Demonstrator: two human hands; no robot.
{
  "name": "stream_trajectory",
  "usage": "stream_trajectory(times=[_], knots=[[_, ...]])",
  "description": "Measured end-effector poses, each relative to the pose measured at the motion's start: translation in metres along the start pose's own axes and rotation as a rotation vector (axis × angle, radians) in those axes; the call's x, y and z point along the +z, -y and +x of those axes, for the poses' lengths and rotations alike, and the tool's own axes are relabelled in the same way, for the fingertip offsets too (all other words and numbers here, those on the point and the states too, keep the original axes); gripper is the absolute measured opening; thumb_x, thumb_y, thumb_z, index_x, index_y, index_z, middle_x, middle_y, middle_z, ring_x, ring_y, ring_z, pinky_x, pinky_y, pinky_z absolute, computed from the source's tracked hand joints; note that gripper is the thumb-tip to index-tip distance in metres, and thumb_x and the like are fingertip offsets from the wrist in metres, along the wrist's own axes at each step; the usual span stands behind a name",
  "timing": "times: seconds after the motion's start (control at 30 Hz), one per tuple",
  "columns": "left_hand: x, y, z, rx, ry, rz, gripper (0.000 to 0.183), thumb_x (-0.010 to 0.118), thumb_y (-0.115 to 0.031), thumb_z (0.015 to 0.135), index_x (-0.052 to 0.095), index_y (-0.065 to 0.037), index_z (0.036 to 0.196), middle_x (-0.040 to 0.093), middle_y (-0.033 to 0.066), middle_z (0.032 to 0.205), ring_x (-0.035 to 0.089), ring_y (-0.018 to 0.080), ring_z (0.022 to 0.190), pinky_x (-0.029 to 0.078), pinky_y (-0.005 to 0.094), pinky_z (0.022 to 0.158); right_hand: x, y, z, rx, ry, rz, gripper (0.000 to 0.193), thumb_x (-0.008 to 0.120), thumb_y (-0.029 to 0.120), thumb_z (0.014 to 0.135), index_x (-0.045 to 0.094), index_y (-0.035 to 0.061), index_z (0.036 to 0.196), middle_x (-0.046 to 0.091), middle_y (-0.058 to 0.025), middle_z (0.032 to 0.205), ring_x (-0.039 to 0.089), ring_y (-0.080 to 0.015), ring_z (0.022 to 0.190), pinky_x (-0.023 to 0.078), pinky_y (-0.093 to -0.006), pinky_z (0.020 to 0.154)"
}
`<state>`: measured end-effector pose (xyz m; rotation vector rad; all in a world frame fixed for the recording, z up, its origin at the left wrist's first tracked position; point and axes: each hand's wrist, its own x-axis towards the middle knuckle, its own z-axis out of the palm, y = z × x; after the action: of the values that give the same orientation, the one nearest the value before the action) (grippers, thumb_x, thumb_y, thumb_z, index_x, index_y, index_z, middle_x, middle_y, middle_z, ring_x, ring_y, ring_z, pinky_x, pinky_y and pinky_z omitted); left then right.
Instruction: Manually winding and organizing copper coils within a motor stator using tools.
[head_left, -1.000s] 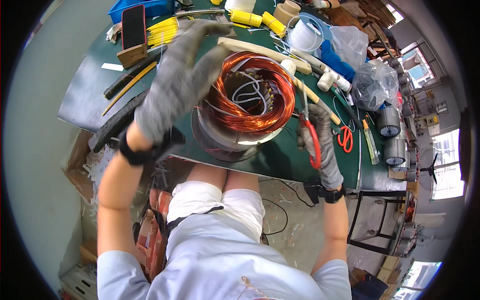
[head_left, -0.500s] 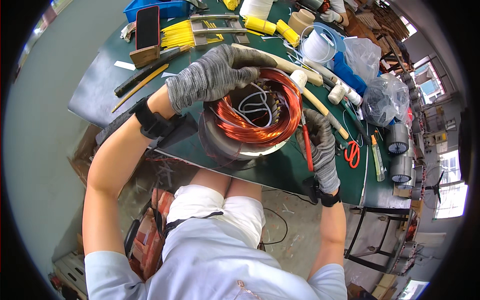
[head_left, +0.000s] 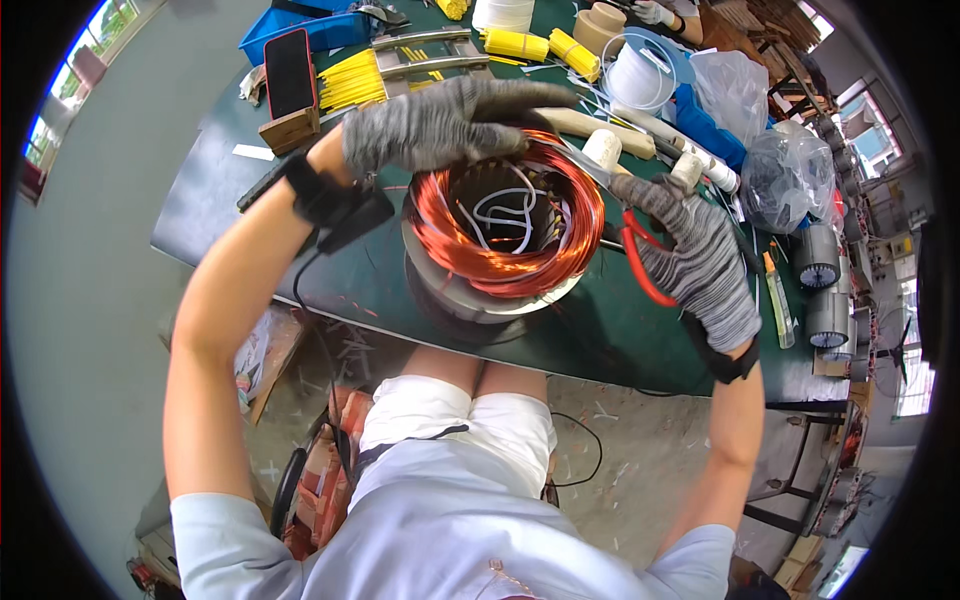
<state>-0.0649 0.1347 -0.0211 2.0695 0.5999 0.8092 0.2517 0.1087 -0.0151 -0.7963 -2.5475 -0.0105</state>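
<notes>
A stator [head_left: 455, 290] with a thick ring of copper windings [head_left: 440, 235] stands before me on the green table. A loop of white sleeved lead [head_left: 500, 208] lies inside its bore. My left hand [head_left: 435, 125], in a grey knitted glove, spreads over the far left rim of the windings, fingers stretched and thumb close to the copper. At the right side, my gloved right hand [head_left: 690, 235] is closed on red-handled scissors [head_left: 645, 270]. Their metal blades reach left to the far right rim of the windings. The glove partly hides the handles.
Behind the stator lie wooden sticks [head_left: 590, 127], yellow strips [head_left: 350, 80] and white spools [head_left: 640, 75]. A phone [head_left: 290, 75] leans in a wooden stand at the left. Clear plastic bags [head_left: 790, 180] and several motor parts [head_left: 818, 260] line the right side.
My right hand has moved right and turned, bringing the scissor blades across the far rim of the windings. My left hand's fingers have straightened. Red loops formerly on the table no longer show.
</notes>
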Motion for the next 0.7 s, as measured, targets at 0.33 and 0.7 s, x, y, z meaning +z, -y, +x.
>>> stream_trajectory(times=[0.33, 0.7], knots=[[0.081, -0.071, -0.008, -0.094, -0.448, 0.939, 0.042, 0.07, -0.026, 0.076, 0.066, -0.013, 0.115, 0.068, 0.012, 0.093, 0.066, 0.032, 0.081, 0.054, 0.0404, 0.075, -0.031, 0.015, 0.007, -0.061, 0.237, -0.502, 0.06, 0.072, 0.011, 0.077, 0.057, 0.0265, 0.132, 0.065, -0.0135, 0.104, 0.067, -0.03, 0.082, 0.054, -0.0387, 0.064], [0.149, -0.055, -0.02, -0.074, -0.564, 1.098, 0.034, 0.057, -0.022, 0.083, 0.064, -0.013, 0.115, 0.061, 0.0067, 0.086, 0.061, 0.0258, 0.087, 0.047, 0.0416, 0.067, -0.077, 0.046, 0.085, -0.391, 0.544, -0.992, 0.036, 0.061, 0.027, 0.087, 0.062, 0.0221, 0.123, 0.062, -0.0094, 0.094, 0.066, -0.0225, 0.072, 0.052, -0.0351, 0.054]])
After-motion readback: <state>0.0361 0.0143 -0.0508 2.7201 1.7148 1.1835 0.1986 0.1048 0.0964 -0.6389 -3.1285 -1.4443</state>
